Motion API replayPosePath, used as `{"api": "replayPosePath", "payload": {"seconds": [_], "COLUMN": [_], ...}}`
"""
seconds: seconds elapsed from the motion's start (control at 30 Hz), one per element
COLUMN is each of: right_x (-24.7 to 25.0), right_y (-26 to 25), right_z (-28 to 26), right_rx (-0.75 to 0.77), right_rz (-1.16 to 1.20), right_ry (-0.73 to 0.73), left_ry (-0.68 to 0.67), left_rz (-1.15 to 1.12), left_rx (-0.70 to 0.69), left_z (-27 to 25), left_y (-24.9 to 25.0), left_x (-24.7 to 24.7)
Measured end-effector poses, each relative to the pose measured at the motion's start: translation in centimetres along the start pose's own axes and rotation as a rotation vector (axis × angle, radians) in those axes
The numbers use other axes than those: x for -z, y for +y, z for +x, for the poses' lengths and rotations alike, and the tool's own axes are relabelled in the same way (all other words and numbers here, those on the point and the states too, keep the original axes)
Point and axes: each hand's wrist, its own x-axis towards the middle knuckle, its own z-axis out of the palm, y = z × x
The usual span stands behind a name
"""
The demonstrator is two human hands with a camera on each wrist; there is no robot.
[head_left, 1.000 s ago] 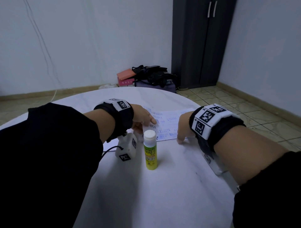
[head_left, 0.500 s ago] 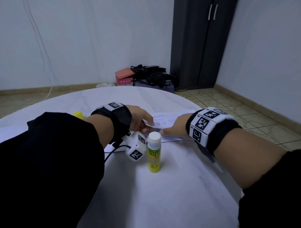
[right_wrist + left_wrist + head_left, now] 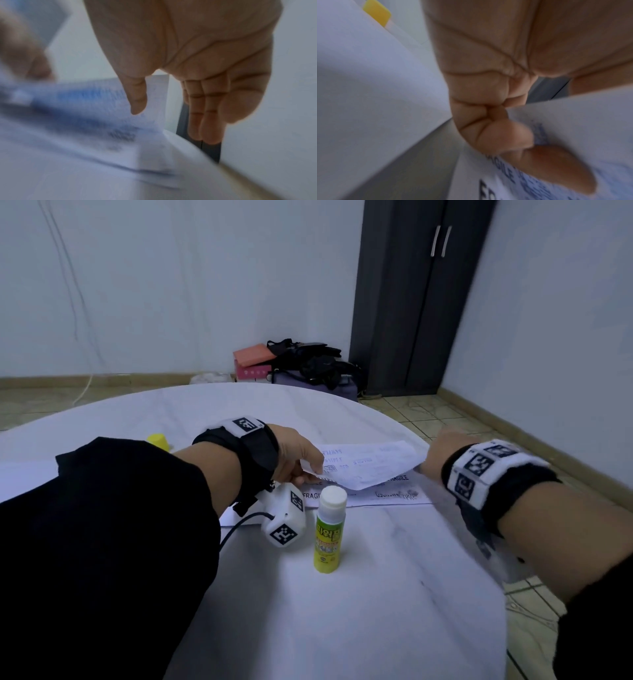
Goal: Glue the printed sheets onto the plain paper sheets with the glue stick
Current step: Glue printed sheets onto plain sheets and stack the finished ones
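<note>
The left corner of a printed sheet (image 3: 366, 465) is pinched between the curled fingers and thumb of the left hand (image 3: 296, 453); in the left wrist view the fingertips (image 3: 505, 134) are seen pressed on the paper's edge. The sheet's right end is met by the right hand (image 3: 436, 460), whose thumb (image 3: 137, 97) lies against the paper while the other fingers (image 3: 204, 115) are held out straight beside it; whether that grip is closed on the sheet cannot be told. The sheet is held raised and slightly bowed above the desk (image 3: 376, 611), with faint blue lettering showing on it as if reversed. Directly beneath it a second printed sheet (image 3: 383, 491) lies flat, marked with dark text including the word "FRAGILE". Just in front of these papers a glue stick (image 3: 329, 530) stands upright, with a white cap and a yellow-green labelled body. A small yellow cap (image 3: 158, 441) is seen beyond the left forearm, and plain white paper (image 3: 368, 88) lies to the left. The desk is round and white. Behind it, bags (image 3: 308, 364) lie on the floor by a dark wardrobe (image 3: 418, 296).
</note>
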Motion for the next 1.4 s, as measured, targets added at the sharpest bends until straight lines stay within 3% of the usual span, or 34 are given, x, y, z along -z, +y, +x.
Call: {"api": "replayPosePath", "payload": {"seconds": [0.13,0.2,0.33,0.5,0.57,0.7,0.83,1.07,1.2,1.4], "right_x": [1.0,0.9,0.5,0.4,0.5,0.7,-0.3,-0.6,-0.7,-0.4], "right_y": [-0.2,-0.7,-1.1,-1.7,-2.2,-3.5,-4.6,-6.3,-7.2,-8.6], "right_z": [-1.0,-1.8,-2.9,-5.1,-6.2,-9.3,-11.8,-14.7,-15.5,-16.3], "right_rx": [-0.061,-0.044,-0.029,-0.025,0.049,0.153,0.196,0.174,0.120,0.111], "right_rz": [0.334,0.294,0.130,0.063,0.028,0.095,0.180,0.462,0.296,0.213], "right_ry": [-0.221,-0.281,-0.262,-0.229,-0.261,-0.489,-0.516,-0.447,-0.346,-0.327], "left_ry": [0.016,0.036,0.111,0.310,0.364,0.409,0.393,0.202,0.199,0.217], "left_rz": [0.035,0.032,-0.075,-0.173,-0.180,-0.181,-0.113,0.217,0.805,1.239], "left_rx": [0.016,0.005,-0.092,-0.187,-0.182,-0.133,-0.080,0.067,0.067,0.138], "left_z": [-0.4,-0.8,-2.7,-7.1,-9.3,-14.4,-19.0,-24.1,-24.4,-23.8], "left_y": [0.2,0.3,0.9,-0.2,-1.5,-5.7,-10.5,-15.1,-14.9,-15.8], "left_x": [-0.7,-0.9,0.0,3.4,5.0,7.4,9.3,7.9,6.7,6.4]}}
